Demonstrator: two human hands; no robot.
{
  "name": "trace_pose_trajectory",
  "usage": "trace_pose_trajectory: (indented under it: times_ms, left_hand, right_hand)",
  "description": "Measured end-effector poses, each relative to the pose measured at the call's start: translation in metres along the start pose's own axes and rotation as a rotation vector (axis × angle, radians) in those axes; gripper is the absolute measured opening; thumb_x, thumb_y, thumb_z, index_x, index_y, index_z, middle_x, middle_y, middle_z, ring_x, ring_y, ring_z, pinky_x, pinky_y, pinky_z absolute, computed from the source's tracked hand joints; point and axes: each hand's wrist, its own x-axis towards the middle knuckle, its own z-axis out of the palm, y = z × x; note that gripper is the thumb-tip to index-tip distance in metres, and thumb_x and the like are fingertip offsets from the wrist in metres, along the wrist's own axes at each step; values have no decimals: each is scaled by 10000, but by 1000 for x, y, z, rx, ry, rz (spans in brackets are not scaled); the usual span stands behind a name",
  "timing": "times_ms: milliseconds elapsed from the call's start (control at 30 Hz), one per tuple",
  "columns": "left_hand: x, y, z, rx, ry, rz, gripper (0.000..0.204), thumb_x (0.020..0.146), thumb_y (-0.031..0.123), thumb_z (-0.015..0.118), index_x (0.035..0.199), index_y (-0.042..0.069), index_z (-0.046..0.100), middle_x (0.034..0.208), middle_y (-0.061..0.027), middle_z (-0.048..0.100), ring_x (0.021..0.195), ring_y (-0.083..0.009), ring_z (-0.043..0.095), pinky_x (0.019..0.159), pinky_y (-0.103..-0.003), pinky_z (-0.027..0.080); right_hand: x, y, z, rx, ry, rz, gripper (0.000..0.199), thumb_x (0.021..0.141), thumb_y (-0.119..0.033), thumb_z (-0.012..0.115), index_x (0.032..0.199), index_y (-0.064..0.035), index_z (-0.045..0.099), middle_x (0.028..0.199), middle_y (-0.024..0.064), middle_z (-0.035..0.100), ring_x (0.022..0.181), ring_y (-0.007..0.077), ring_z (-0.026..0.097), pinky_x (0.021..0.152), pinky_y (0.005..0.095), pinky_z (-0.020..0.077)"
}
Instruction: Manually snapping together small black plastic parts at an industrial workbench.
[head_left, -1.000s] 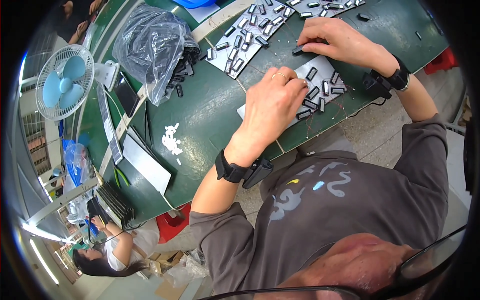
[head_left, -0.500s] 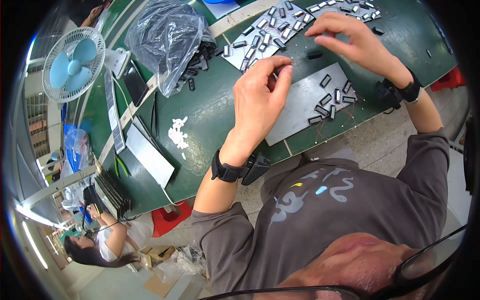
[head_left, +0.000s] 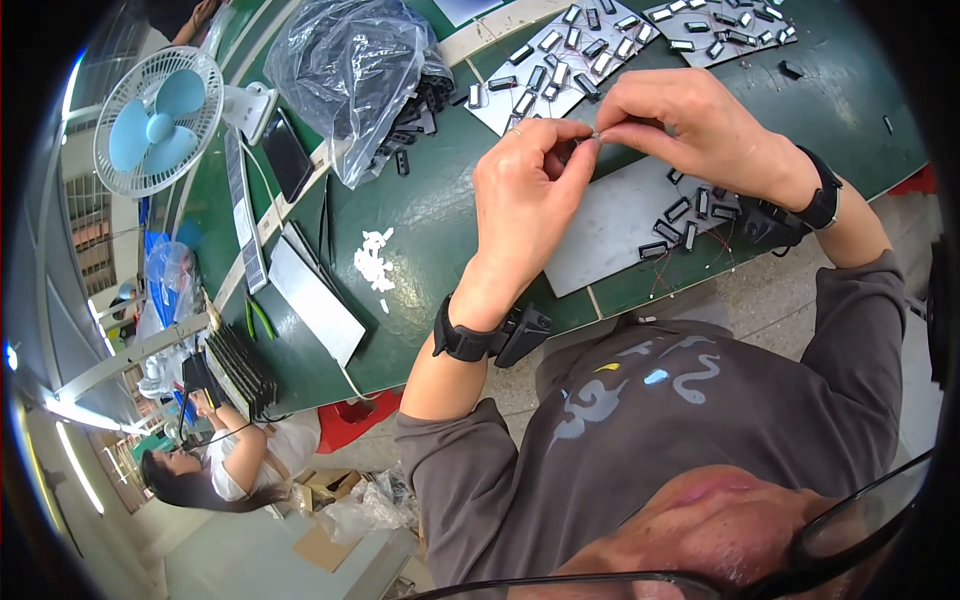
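Note:
My left hand (head_left: pixel 525 205) is closed in a pinch above the near grey plate (head_left: pixel 590 245). Its thumb and forefinger meet the pinched fingertips of my right hand (head_left: pixel 705 130). A tiny greyish thing shows where they touch, too small to name. Below my right hand, several small black rectangular parts (head_left: pixel 678 209) with pale middles and thin red wires (head_left: pixel 660 270) lie at the plate's right end. More such parts cover a far plate (head_left: pixel 485 112) beyond my fingertips, and another plate (head_left: pixel 700 55) at the far right.
Left of my left hand lies a heap of small white pieces (head_left: pixel 374 262). Farther off stand a clear bag of black parts (head_left: pixel 345 85) and a fan (head_left: pixel 160 125). A phone (head_left: pixel 288 155), a pale strip (head_left: pixel 318 305) and green-handled pliers (head_left: pixel 260 318) lie leftward. A co-worker (head_left: pixel 215 460) sits at lower left.
My right hand has come down and left, so its fingertips now meet those of my left hand. Its fingers have closed from apart to a pinch. The view has shifted slightly.

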Motion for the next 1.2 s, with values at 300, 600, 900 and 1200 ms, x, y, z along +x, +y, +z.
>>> trace_pose_trajectory:
  times_ms: [300, 600, 900, 1200]
  left_hand:
    - [6, 1, -9, -589, -214, -324, 236, 958, 146, 640, 1121, -22, 670, 809, -27, 643, 662, -83, 589, 612, -254, 538]
    - [6, -12, -9, -682, -379, -330, 290, 1051, 146, 461, 1258, -26, 569, 849, -33, 595, 689, -84, 568, 600, -245, 542]
    - [7, -9, -11, -740, -401, -418, 209, 1035, 192, 513, 1146, 16, 528, 802, -47, 585, 646, -108, 549, 562, -253, 510]
    - [6, -2, -14, -767, -346, -418, 191, 1021, 182, 543, 1118, 18, 547, 790, -49, 595, 619, -95, 537, 528, -249, 501]
  right_hand:
    - [-1, -8, -8, 61, -71, 152, 92, 914, -61, 632, 986, -31, 583, 746, 110, 592, 646, 286, 581, 594, 363, 451]
    - [-6, 10, -1, -157, -30, -82, 83, 910, -102, 641, 976, -63, 608, 763, 90, 596, 703, 294, 596, 624, 390, 459]
    - [4, 5, -10, -355, -43, -96, 83, 894, -138, 657, 929, -78, 613, 761, 72, 583, 748, 293, 592, 667, 396, 470]
    - [4, 4, -1, -60, 204, -75, 217, 907, -7, 624, 1117, -47, 663, 1050, 117, 667, 934, 249, 667, 768, 330, 521]
